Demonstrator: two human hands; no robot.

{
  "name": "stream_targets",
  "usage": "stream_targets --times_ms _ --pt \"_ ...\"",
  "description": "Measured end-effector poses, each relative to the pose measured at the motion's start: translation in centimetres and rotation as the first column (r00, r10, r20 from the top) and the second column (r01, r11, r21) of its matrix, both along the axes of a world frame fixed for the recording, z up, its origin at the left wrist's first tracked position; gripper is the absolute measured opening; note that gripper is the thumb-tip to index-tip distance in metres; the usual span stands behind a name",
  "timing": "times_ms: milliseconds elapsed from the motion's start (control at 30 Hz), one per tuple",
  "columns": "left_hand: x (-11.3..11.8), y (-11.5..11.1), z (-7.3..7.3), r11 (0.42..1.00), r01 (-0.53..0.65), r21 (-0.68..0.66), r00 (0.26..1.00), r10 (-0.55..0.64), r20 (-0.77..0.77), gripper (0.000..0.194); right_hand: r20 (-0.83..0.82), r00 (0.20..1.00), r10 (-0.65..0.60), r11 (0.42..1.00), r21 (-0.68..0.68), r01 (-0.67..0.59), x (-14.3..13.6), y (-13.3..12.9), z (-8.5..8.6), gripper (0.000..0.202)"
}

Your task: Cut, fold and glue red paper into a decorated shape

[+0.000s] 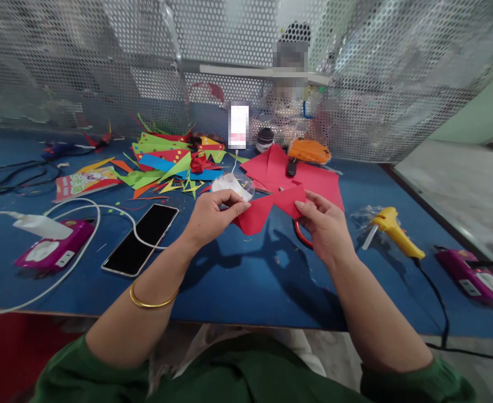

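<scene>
A cut piece of red paper [258, 215] is stretched between both hands above the blue table. My left hand [212, 215] pinches its left end between thumb and fingers. At its right end, my right hand [322, 224] grips it the same way. Behind the piece lie larger red sheets [313, 179]. A red scissor handle [301, 235] shows beside my right hand; the rest of the scissors is mostly hidden. Just beyond my left hand sits a clear dish [232, 184] with white material in it.
Colourful paper cuttings [158, 162] lie at the back left. A black phone [142, 240] and a purple power strip [55, 246] with white cables are at left. A yellow glue gun [397, 232] and another purple strip [473, 274] are at right. Perforated metal mesh [229, 50] stands behind.
</scene>
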State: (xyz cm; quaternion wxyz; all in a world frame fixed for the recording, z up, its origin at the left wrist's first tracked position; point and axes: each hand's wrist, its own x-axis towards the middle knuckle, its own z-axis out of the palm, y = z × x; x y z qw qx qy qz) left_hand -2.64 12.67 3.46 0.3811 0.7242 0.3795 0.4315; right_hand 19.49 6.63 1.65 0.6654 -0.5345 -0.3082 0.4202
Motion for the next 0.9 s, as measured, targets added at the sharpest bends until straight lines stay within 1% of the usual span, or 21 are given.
stream_targets --times_ms 67,200,267,333,400,467,567,633,700,800,833,867,900 --pt "-0.3 0.2 0.0 1.0 -0.012 -0.009 1.0 0.012 -0.006 0.02 0.024 0.999 0.023 1.0 -0.007 -0.023 0.0 0.0 0.1 0.055" --pt "-0.7 0.4 -0.2 0.991 0.017 -0.135 1.0 -0.018 -0.003 0.027 0.04 0.991 0.128 0.991 -0.042 -0.126 -0.5 -0.2 0.0 0.057" --pt "-0.5 0.2 -0.3 0.984 0.05 -0.174 0.999 -0.052 -0.009 0.025 0.054 0.979 0.195 0.979 -0.064 -0.192 -1.0 -0.4 -0.2 0.057" --pt "-0.2 -0.1 -0.6 0.975 0.099 -0.198 0.994 -0.105 -0.021 0.019 0.075 0.965 0.251 0.966 -0.085 -0.245 -1.6 -0.7 -0.4 0.056" --pt "0.2 -0.5 -0.9 0.955 0.16 -0.249 0.985 -0.17 -0.019 0.015 0.09 0.952 0.292 0.954 -0.104 -0.282 -2.1 -0.9 -0.6 0.055" --pt "0.5 -0.9 -1.2 0.921 0.211 -0.328 0.975 -0.223 0.0 0.015 0.089 0.941 0.328 0.94 -0.125 -0.316 -2.5 -1.0 -0.7 0.056" --pt "0.8 -1.3 -1.4 0.888 0.21 -0.409 0.977 -0.207 0.051 0.015 0.079 0.924 0.373 0.922 -0.144 -0.36 -2.7 -1.0 -0.9 0.059" --pt "0.9 -1.5 -1.4 0.878 0.205 -0.433 0.979 -0.189 0.08 0.014 0.115 0.917 0.382 0.92 -0.143 -0.365 -2.7 -1.1 -0.9 0.06" --pt "1.0 -1.7 -1.3 0.867 0.238 -0.437 0.971 -0.214 0.105 0.014 0.181 0.905 0.384 0.921 -0.143 -0.362 -2.7 -1.1 -0.9 0.059" --pt "1.2 -1.8 -1.3 0.859 0.27 -0.434 0.963 -0.241 0.122 0.014 0.296 0.864 0.407 0.913 -0.156 -0.376 -2.6 -1.2 -1.0 0.059" --pt "1.2 -1.9 -1.2 0.86 0.258 -0.441 0.966 -0.227 0.121 0.013 0.354 0.849 0.392 0.92 -0.142 -0.365 -2.5 -1.3 -1.0 0.058" --pt "1.2 -1.9 -1.1 0.859 0.236 -0.455 0.972 -0.201 0.125 0.013 0.427 0.833 0.351 0.935 -0.11 -0.338 -2.3 -1.4 -0.9 0.058" --pt "1.2 -1.9 -0.9 0.854 0.213 -0.475 0.976 -0.167 0.138 0.012 0.508 0.812 0.286 0.953 -0.065 -0.295 -2.1 -1.4 -0.8 0.057"
